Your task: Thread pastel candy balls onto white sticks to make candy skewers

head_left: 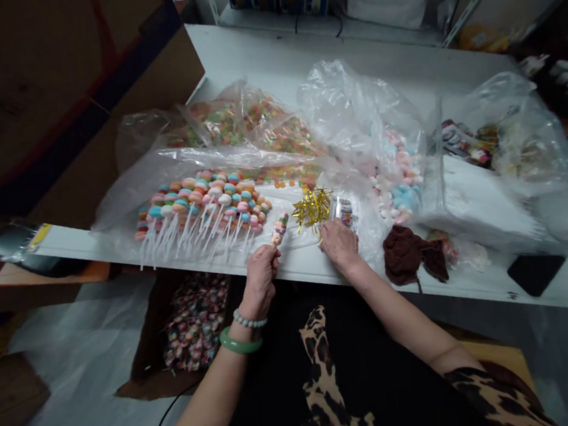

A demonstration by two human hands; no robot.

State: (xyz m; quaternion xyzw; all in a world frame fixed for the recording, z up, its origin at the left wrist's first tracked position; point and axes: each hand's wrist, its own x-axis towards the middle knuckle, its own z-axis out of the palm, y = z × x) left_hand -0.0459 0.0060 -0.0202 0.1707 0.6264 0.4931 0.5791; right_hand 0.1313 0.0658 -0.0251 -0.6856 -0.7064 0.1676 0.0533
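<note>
My left hand (262, 269) is closed around the lower end of a candy skewer in a clear printed wrapper (279, 228), which points up and away from me. To the right, my right hand (340, 242) rests low over the table by a loose pile of gold twist ties (312, 207). Its fingers are pinched, and a gold twist tie (320, 241) shows at the fingertips. Just beyond that hand lie flat clear printed wrappers (346, 208). Left of the pile, many colourful candy skewers on white sticks (202, 201) lie stacked in rows.
Behind are a large plastic bag of gummy candies (255, 118) and a bag of pastel marshmallows (400, 168). A brown cloth (403, 255), a black phone (535, 273) and a clear-bagged white stack (484, 200) lie right. Below the edge stands a box of wrapped candies (197, 322).
</note>
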